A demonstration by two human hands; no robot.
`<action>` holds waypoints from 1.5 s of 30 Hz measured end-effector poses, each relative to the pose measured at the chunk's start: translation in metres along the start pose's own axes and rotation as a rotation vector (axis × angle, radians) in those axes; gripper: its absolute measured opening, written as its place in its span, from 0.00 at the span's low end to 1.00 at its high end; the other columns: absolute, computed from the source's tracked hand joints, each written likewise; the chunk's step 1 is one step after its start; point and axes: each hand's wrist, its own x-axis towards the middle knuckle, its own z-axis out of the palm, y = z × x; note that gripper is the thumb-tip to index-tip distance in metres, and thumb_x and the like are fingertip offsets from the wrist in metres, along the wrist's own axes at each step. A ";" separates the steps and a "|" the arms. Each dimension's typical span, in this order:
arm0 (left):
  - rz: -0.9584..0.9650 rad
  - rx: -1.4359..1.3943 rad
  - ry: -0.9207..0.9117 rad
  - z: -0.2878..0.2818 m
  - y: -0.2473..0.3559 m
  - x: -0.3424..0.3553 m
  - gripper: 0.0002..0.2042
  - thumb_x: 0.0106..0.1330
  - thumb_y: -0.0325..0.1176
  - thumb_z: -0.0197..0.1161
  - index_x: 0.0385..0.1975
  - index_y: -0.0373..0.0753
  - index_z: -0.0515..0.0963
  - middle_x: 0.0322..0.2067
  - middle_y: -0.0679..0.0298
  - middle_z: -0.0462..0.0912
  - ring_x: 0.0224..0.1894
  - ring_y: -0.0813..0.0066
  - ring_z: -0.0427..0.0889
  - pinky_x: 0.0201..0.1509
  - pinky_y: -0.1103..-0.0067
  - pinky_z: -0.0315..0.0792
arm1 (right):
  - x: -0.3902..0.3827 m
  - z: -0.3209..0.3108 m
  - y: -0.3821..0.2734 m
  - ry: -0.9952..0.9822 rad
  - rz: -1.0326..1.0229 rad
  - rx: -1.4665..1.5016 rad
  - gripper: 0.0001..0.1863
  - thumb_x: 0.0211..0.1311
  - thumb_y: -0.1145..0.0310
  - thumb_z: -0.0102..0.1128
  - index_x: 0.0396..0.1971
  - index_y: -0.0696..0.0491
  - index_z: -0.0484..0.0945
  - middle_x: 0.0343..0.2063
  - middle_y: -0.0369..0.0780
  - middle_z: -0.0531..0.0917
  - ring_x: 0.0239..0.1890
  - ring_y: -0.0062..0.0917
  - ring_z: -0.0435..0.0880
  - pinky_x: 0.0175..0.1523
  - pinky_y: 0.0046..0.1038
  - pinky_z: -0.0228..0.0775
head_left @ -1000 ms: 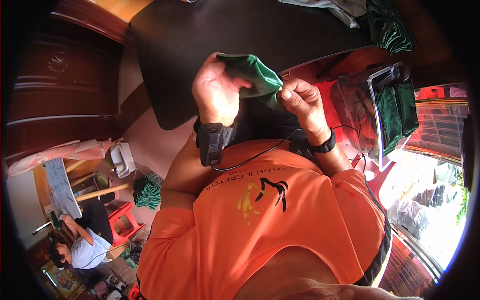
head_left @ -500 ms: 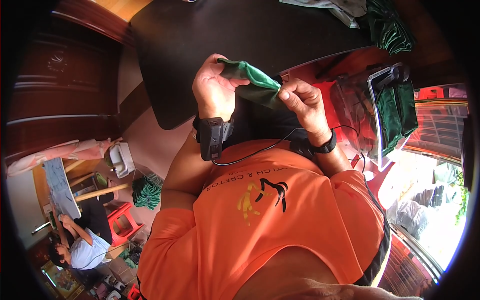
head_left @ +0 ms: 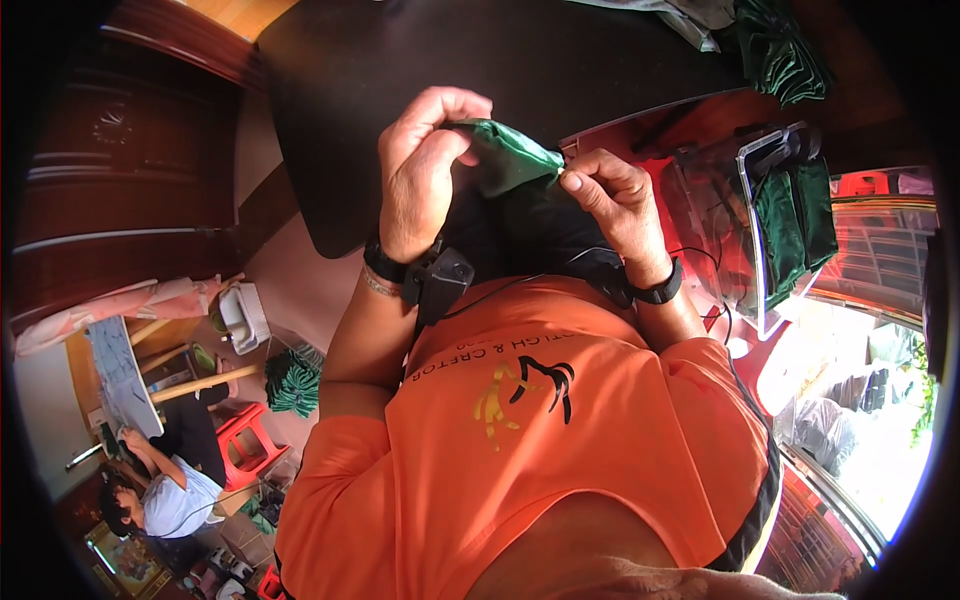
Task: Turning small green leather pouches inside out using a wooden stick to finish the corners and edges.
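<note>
A shiny green cloth piece (head_left: pixel 515 155), folded and pouch-like, stretches between my hands above my lap, by the near edge of the dark table. Its left end lies between the thumb and curved fingers of my left hand (head_left: pixel 420 165), which partly hide it. At the other end, my right hand (head_left: pixel 615 195) pinches a corner between thumb and forefinger. A small pale spot shows at that pinch, too tiny to name. Both wrists wear black straps, the left one with a boxy black device (head_left: pixel 440 280).
The dark table (head_left: pixel 400 60) spans the top, with stacked green cloth (head_left: pixel 780 55) at its far right. More green cloth hangs over a clear-sided rack (head_left: pixel 760 230) on my right. At lower left, another person (head_left: pixel 180 490) works near a red stool (head_left: pixel 250 445) and a green bundle (head_left: pixel 293 382).
My left hand has turned over, its back now showing, and its fingers have shifted along the cloth. The cloth has tilted and looks flatter. My right hand keeps its pinch almost in place.
</note>
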 end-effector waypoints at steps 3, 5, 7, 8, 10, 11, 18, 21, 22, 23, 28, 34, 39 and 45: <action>-0.039 -0.029 0.021 0.000 -0.009 0.000 0.09 0.49 0.24 0.45 0.25 0.31 0.74 0.24 0.65 0.75 0.26 0.81 0.73 0.30 0.86 0.68 | -0.003 -0.001 0.005 0.004 0.042 0.110 0.07 0.60 0.68 0.59 0.28 0.58 0.78 0.23 0.31 0.77 0.26 0.11 0.72 0.33 0.15 0.64; -0.033 -0.069 0.084 0.001 -0.014 0.000 0.08 0.49 0.24 0.45 0.21 0.31 0.73 0.21 0.67 0.73 0.24 0.83 0.71 0.27 0.85 0.67 | -0.005 0.001 0.007 0.003 0.078 0.225 0.07 0.60 0.68 0.59 0.28 0.57 0.78 0.23 0.30 0.77 0.25 0.10 0.71 0.31 0.14 0.62; -0.027 -0.110 0.100 0.001 -0.018 0.001 0.08 0.48 0.26 0.45 0.19 0.31 0.71 0.19 0.67 0.71 0.20 0.82 0.69 0.23 0.85 0.65 | -0.007 0.006 0.004 0.007 0.092 0.283 0.07 0.61 0.68 0.59 0.28 0.55 0.78 0.22 0.27 0.76 0.24 0.08 0.68 0.28 0.12 0.58; -0.021 -0.106 0.105 0.003 -0.020 -0.001 0.08 0.48 0.26 0.44 0.18 0.31 0.71 0.17 0.67 0.70 0.17 0.83 0.68 0.20 0.85 0.64 | -0.008 0.007 0.004 0.005 0.091 0.284 0.07 0.61 0.68 0.59 0.28 0.55 0.78 0.22 0.27 0.76 0.24 0.08 0.68 0.28 0.12 0.58; -0.048 -0.202 0.117 0.005 -0.022 -0.002 0.07 0.48 0.26 0.44 0.18 0.31 0.71 0.17 0.67 0.70 0.17 0.82 0.68 0.19 0.85 0.62 | -0.007 0.006 0.005 -0.018 0.160 0.400 0.07 0.61 0.67 0.59 0.28 0.55 0.78 0.21 0.27 0.75 0.23 0.08 0.67 0.28 0.12 0.58; -0.058 -0.233 0.118 0.003 -0.022 -0.004 0.07 0.48 0.26 0.44 0.18 0.31 0.71 0.17 0.67 0.70 0.17 0.82 0.68 0.19 0.85 0.62 | -0.005 0.005 0.005 -0.020 0.156 0.401 0.07 0.61 0.67 0.59 0.28 0.55 0.78 0.21 0.27 0.75 0.23 0.08 0.67 0.28 0.12 0.58; 0.001 -0.227 0.188 -0.002 -0.014 -0.001 0.07 0.48 0.25 0.44 0.20 0.31 0.71 0.19 0.67 0.70 0.21 0.82 0.68 0.24 0.85 0.64 | 0.000 -0.001 0.010 -0.013 -0.001 -0.040 0.08 0.60 0.67 0.60 0.29 0.57 0.78 0.22 0.29 0.76 0.25 0.11 0.70 0.31 0.16 0.63; -0.003 -0.161 0.176 0.001 -0.014 0.000 0.07 0.48 0.25 0.44 0.20 0.32 0.71 0.19 0.67 0.70 0.21 0.82 0.68 0.24 0.85 0.64 | 0.000 0.003 0.010 -0.031 0.031 -0.096 0.09 0.59 0.67 0.60 0.28 0.58 0.78 0.22 0.31 0.76 0.26 0.13 0.71 0.33 0.17 0.65; -0.002 -0.161 0.174 0.001 -0.016 -0.002 0.07 0.48 0.25 0.44 0.20 0.32 0.71 0.19 0.67 0.70 0.21 0.82 0.68 0.24 0.85 0.64 | 0.000 0.005 0.012 -0.024 0.034 -0.039 0.09 0.60 0.67 0.60 0.28 0.58 0.78 0.22 0.30 0.76 0.26 0.12 0.71 0.32 0.16 0.64; -0.010 -0.126 0.144 0.001 -0.020 -0.003 0.07 0.48 0.25 0.44 0.20 0.32 0.71 0.19 0.68 0.70 0.21 0.83 0.68 0.24 0.85 0.64 | 0.000 0.007 0.013 -0.016 0.037 0.018 0.08 0.60 0.67 0.60 0.29 0.57 0.78 0.22 0.29 0.75 0.25 0.12 0.71 0.31 0.16 0.63; -0.075 -0.189 0.123 0.007 -0.021 -0.007 0.07 0.50 0.24 0.44 0.19 0.33 0.71 0.17 0.70 0.70 0.20 0.86 0.67 0.19 0.88 0.59 | -0.003 0.011 0.013 -0.032 0.090 0.252 0.07 0.61 0.67 0.59 0.28 0.55 0.77 0.19 0.27 0.73 0.21 0.09 0.66 0.26 0.14 0.57; -0.008 -0.073 0.070 0.025 -0.015 -0.015 0.09 0.50 0.24 0.40 0.18 0.35 0.71 0.15 0.73 0.68 0.15 0.88 0.63 0.18 0.89 0.56 | -0.004 0.013 0.016 -0.091 0.176 0.539 0.09 0.63 0.64 0.56 0.27 0.54 0.76 0.17 0.26 0.69 0.18 0.07 0.59 0.22 0.13 0.48; -0.082 -0.095 0.063 0.011 -0.019 -0.015 0.08 0.50 0.25 0.41 0.18 0.35 0.70 0.15 0.73 0.67 0.15 0.87 0.62 0.18 0.88 0.57 | 0.003 0.008 0.012 -0.166 0.215 0.494 0.11 0.63 0.63 0.55 0.27 0.54 0.75 0.16 0.25 0.67 0.18 0.08 0.58 0.22 0.13 0.48; -0.011 -0.111 0.124 0.001 -0.023 -0.005 0.08 0.52 0.27 0.43 0.18 0.34 0.70 0.15 0.73 0.66 0.17 0.89 0.62 0.18 0.88 0.58 | 0.001 0.006 0.022 -0.108 0.139 0.193 0.11 0.63 0.63 0.56 0.28 0.54 0.76 0.17 0.25 0.68 0.20 0.07 0.61 0.23 0.14 0.52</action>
